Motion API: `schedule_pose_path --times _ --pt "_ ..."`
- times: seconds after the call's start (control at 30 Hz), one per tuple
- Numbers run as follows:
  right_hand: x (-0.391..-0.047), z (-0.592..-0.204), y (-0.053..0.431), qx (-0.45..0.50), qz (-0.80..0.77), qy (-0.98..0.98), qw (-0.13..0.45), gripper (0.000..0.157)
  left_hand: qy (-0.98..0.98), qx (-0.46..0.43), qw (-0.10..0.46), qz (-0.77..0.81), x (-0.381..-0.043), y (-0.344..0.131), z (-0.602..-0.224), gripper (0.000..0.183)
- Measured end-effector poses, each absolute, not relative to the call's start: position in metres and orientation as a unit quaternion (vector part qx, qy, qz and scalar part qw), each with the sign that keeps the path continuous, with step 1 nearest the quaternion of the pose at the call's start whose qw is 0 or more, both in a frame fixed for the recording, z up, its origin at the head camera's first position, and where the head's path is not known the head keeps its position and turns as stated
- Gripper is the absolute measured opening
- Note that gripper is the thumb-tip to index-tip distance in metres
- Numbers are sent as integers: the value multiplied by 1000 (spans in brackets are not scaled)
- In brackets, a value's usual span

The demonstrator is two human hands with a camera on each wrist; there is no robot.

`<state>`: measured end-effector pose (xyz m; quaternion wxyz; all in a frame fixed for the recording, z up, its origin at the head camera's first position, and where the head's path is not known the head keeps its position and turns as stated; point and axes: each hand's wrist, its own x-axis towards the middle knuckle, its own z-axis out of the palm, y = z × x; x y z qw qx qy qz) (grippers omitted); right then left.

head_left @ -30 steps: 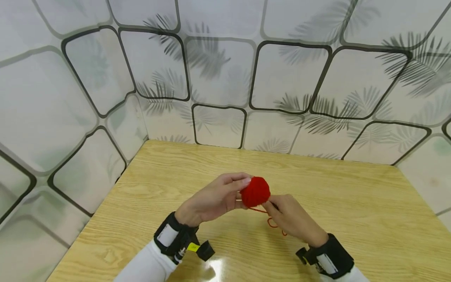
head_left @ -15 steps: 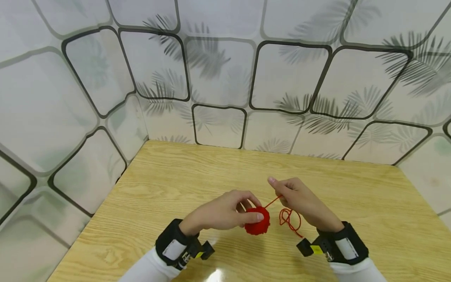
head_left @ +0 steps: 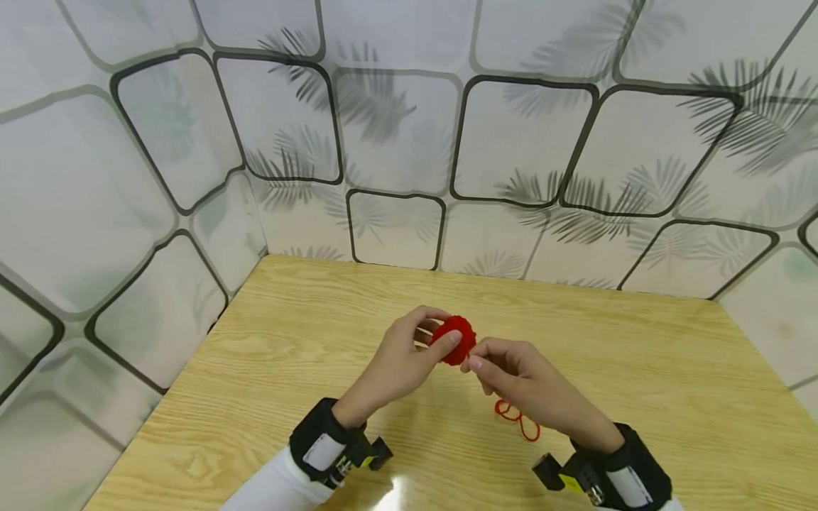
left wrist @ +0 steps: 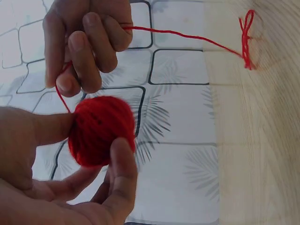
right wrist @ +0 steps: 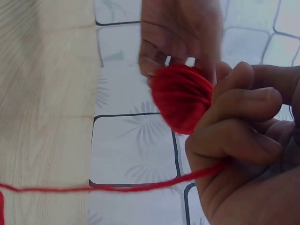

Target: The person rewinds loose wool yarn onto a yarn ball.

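Observation:
A red ball of yarn (left wrist: pixel 101 133) is held up off the table by my left hand (head_left: pixel 405 351), thumb on one side and fingers on the other. My right hand (head_left: pixel 527 380) is close to the right of the ball, fingers curled on the yarn strand (left wrist: pixel 180 34). In the left wrist view the strand runs from the ball through the right hand's fingers and out to the table. Loose loops of yarn (head_left: pixel 519 419) lie on the table below the right hand. The right wrist view shows the ball (right wrist: pixel 180 98) just beyond the right fingers.
A wood-grain table (head_left: pixel 319 305) spreads under both hands. Patterned walls (head_left: pixel 396 142) with dark outlines and leaf prints rise behind it and along its left side. Each wrist wears a black strap with a small camera (head_left: pixel 548 472).
The right hand swung up and away from the ball with the strand, then came back beside it. The left hand lowered the ball and raised it again, turning it.

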<state>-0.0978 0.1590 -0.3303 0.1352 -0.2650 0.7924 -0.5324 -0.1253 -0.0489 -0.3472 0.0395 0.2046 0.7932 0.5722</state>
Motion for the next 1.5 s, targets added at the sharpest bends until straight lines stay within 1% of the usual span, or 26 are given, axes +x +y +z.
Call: schedule_pose_path --times 0.07,0.13,0.2,0.33,0.47,0.63,0.73,0.83,1.03,1.2,1.27,1.37,1.5 --pt "-95 -335 154 -284 -530 790 120 21 764 194 36 614 -127 -48 -347 44" --pt "-92 -339 149 -296 -521 793 110 20 721 182 49 666 -128 -48 -346 45" --pt "-89 -344 145 -304 -504 803 98 20 672 172 74 716 -128 -48 -344 46" --pt "-85 -350 139 -314 -461 826 81 19 582 145 148 786 -128 -50 -340 49" --pt "-87 -357 140 -319 -441 835 82 18 532 135 203 811 -127 -54 -335 52" --pt "-95 -367 148 -297 -426 849 101 18 499 145 242 820 -125 -57 -332 53" --pt "-100 -371 152 -279 -414 861 98 18 496 158 265 811 -124 -59 -330 53" --pt "-104 -374 156 -274 -401 871 69 17 504 184 291 792 -122 -61 -328 50" --pt "-115 -375 165 -250 -365 896 -26 10 536 228 331 743 -118 -64 -327 41" --pt "-121 -368 170 -224 -361 901 -83 14 579 269 335 693 -116 -64 -328 33" --pt "-121 -363 171 -219 -365 900 -98 13 613 293 321 660 -114 -63 -329 30" --pt "-119 -353 171 -215 -388 891 -99 13 691 325 266 588 -112 -61 -331 28" --pt "-112 -338 167 -215 -430 874 -72 17 794 331 154 486 -110 -58 -336 31"
